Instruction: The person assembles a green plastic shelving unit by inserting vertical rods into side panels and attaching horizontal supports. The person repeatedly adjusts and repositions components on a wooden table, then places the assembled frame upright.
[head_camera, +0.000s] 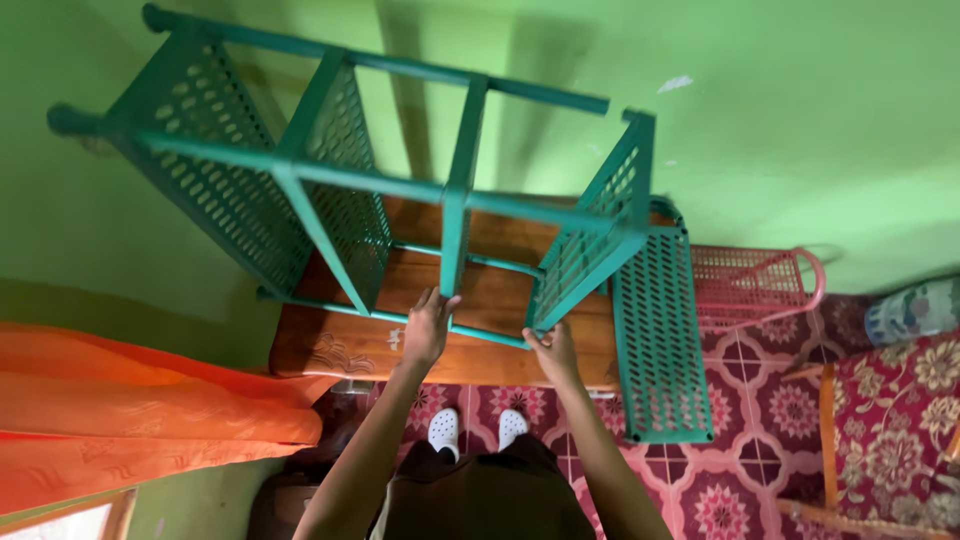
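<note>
The green plastic shelf rack (380, 190) lies on its side on the wooden table (340, 350), directly ahead of and above both hands. Its long axis runs left to right, across the line of the forearms; 4 perforated shelves stand on edge along it. 1 loose green shelf panel (657, 330) leans just right of the right hand, with a pink basket (755, 283) beyond it.

The left hand (427, 327) rests on a lower horizontal tube near the rack's middle, fingers curled over it. The right hand (553, 352) grips the bottom corner of the rightmost shelf. Both hands lie equally near the rack.
</note>
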